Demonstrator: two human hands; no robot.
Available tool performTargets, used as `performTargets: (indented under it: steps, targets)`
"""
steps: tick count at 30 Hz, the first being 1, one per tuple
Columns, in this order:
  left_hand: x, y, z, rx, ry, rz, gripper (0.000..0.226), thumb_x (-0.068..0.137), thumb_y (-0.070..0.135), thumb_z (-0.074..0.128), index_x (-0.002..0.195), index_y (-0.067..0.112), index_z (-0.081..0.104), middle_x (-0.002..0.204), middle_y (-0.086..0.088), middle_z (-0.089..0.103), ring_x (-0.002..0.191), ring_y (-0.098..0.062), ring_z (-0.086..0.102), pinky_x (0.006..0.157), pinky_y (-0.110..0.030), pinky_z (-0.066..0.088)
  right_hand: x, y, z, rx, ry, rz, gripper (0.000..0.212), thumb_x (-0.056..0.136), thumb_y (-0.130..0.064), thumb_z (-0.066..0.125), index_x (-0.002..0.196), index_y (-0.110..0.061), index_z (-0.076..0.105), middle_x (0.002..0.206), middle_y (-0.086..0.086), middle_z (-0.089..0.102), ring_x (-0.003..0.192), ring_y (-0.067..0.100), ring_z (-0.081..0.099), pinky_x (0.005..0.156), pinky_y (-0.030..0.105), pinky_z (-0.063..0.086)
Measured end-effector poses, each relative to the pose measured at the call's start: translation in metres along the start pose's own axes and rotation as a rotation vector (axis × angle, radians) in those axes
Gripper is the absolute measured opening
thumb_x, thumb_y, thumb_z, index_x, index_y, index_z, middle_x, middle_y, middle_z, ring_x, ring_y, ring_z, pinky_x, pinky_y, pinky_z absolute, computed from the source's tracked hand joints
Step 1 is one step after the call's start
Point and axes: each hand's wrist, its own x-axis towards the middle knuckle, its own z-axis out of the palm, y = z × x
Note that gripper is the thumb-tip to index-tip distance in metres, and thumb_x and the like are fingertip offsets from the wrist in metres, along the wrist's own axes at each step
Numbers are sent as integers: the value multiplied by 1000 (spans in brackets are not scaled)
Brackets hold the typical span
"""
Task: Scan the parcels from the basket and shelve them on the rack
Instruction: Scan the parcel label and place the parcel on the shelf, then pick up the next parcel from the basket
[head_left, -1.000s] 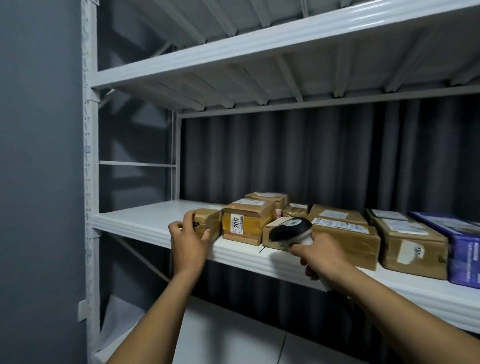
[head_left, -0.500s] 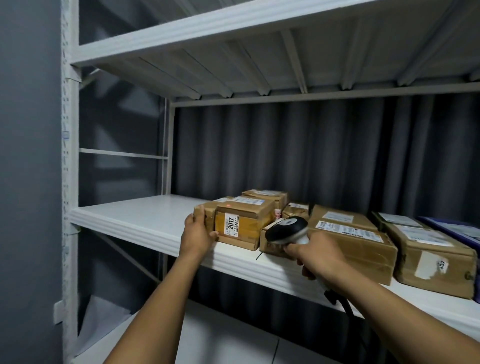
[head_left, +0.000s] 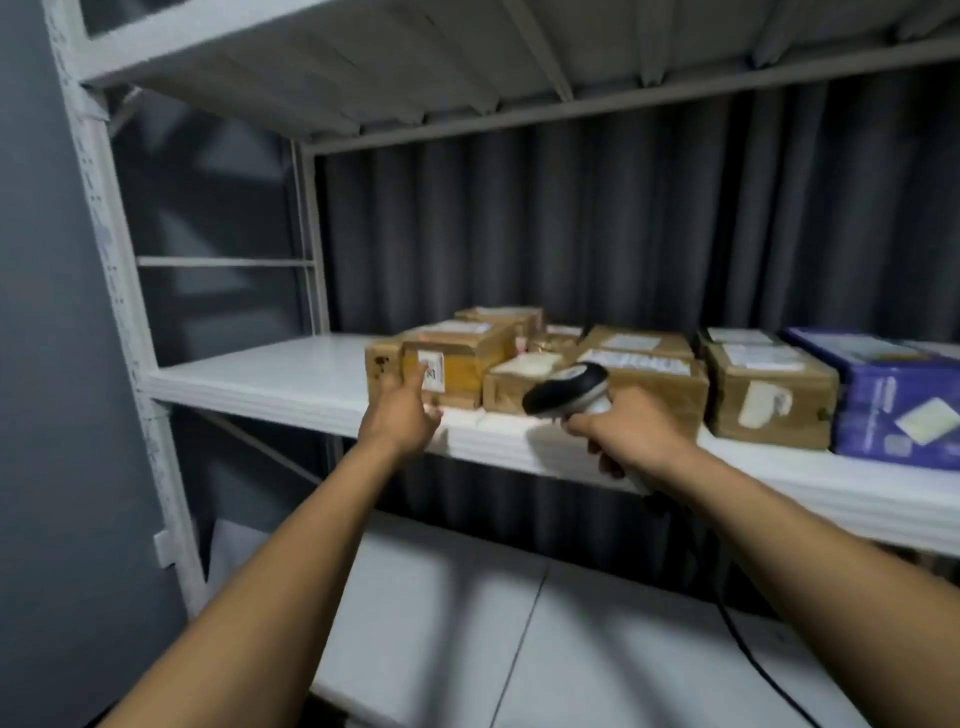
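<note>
One head view is all I get, and motion smears it. The left hand is open, fingers loosely straight, holding nothing. Its fingertips sit at the front of the small parcel and the labelled parcel beside it, but the blur stops me saying whether they touch. The small parcel stands at the left end of the row on the middle shelf of the rack, tight against its neighbour. The right hand is wrapped round the handle of the scanner, whose head points left along the shelf edge. The basket is out of view.

I judge the step to be seating that parcel. I would nudge it flush with flat fingers, low on its face so that it slides and does not tip, and hold the scanner off the boxes.

The parcels are brown cardboard blocks, taped and glossy in places, with white paper labels. The blue box at the right looks smoother. The shelf is white and flat with a ribbed front lip, and a dark pleated curtain hangs behind.
</note>
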Motion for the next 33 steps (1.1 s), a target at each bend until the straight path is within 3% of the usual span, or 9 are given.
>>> performTargets:
  steps: [7,11,16,21,26,33]
  targets:
    - [-114,51,59,-5,-144,70,58,91,30,61,144,20,41,154,-14,24,138,-33,32,112,-40,32,-87,65,-21,-61,-75,72,19,79,-25,71,67,-13,62,49,2,57,42,17,55,49,25,44]
    - [-182,63,110,-21,-262,39,53,90,27,61,141,19,46,153,-13,27,137,-31,35,111,-38,34,-138,114,-28,-59,-128,155,18,80,-21,69,85,-4,67,66,7,64,45,18,57,46,26,48]
    - [-263,71,170,-31,-441,6,51,90,29,62,139,18,49,146,-11,39,131,-28,43,110,-36,36,-199,182,-31,-75,-165,273,18,78,-26,69,88,-11,65,73,5,67,49,19,59,49,29,50]
    - [-330,66,223,-15,-643,-3,53,88,27,64,138,17,50,143,-13,44,130,-28,45,110,-32,35,-244,237,-29,-202,-204,316,24,77,-31,72,92,-13,67,85,4,66,75,20,59,61,28,46]
    - [-362,51,271,85,-827,34,58,88,34,64,141,18,46,140,-14,48,130,-30,45,111,-32,31,-271,278,-25,-245,-214,372,28,83,-36,68,93,-9,67,93,7,68,77,18,54,55,24,37]
    - [-352,37,336,202,-934,143,68,84,39,70,142,16,42,144,-11,44,132,-29,40,109,-32,33,-280,319,-16,-251,-188,497,21,85,-32,66,88,-12,60,80,0,60,77,19,59,51,23,35]
